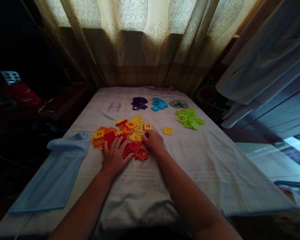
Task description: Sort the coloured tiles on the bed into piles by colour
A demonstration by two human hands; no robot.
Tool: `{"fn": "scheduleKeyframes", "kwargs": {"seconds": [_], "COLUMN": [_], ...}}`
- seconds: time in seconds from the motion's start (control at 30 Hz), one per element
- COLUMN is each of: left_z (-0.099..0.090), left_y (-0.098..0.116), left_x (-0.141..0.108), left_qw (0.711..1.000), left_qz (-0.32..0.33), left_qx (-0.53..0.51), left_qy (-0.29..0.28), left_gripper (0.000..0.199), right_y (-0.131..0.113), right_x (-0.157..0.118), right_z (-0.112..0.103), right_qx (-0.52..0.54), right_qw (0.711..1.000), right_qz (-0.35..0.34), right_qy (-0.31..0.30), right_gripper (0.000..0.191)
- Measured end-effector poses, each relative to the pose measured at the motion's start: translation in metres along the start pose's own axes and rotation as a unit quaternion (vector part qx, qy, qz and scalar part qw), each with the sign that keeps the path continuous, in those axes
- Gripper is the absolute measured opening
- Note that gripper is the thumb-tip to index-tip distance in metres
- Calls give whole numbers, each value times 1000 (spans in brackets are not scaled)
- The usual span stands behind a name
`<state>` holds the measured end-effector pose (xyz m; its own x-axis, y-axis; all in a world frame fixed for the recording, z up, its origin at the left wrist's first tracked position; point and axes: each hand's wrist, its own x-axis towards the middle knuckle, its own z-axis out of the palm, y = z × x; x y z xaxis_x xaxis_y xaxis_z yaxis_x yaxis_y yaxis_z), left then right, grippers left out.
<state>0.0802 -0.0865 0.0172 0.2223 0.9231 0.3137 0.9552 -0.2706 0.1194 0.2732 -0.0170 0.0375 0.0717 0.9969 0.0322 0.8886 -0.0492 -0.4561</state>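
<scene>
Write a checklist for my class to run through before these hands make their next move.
1. Left hand resting on the mixed red, orange and yellow plastic pieces: ok.
2. Right hand holding a piece: cannot tell; its grip is hidden.
3. Red, orange and yellow in separate heaps: not ok, intermingled.
4. Purple heap, blue heap, grey heap and lime-green heap, all plastic, clear of the mixed pieces: ok.
5. Light-blue cloth clear of the pieces: ok, off to the left.
</scene>
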Motion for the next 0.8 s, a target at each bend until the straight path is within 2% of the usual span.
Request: {"fn": "scheduleKeyframes", "kwargs": {"seconds": [0.13,0.23,0.37,0.47,0.63,0.8], "left_z": [-1,-2,-3,-3,-4,-3], "left_y": [0,0,0,0,0,0], "left_x": [1,2,3,2,0,1], "left_qw": [1000,1000,999,1000,1000,999], "left_qz": [11,10,8,8,15,17], "left_qx": [1,4,1,0,-1,-6], "left_qy": [-13,-23,-33,-30,-27,-27], "left_gripper": [52,50,50,49,47,45], "right_y": [17,44,84,103,114,103], "right_x": [11,22,30,30,29,25], "right_z": [-4,-16,-33,-37,-34,-36], "right_qx": [103,166,171,149,128,61], "right_qw": [994,980,960,952,946,954], "right_qz": [28,61,143,187,207,142], "right_qy": [18,89,172,192,213,256], "right_gripper": [18,18,20,20,23,33]}}
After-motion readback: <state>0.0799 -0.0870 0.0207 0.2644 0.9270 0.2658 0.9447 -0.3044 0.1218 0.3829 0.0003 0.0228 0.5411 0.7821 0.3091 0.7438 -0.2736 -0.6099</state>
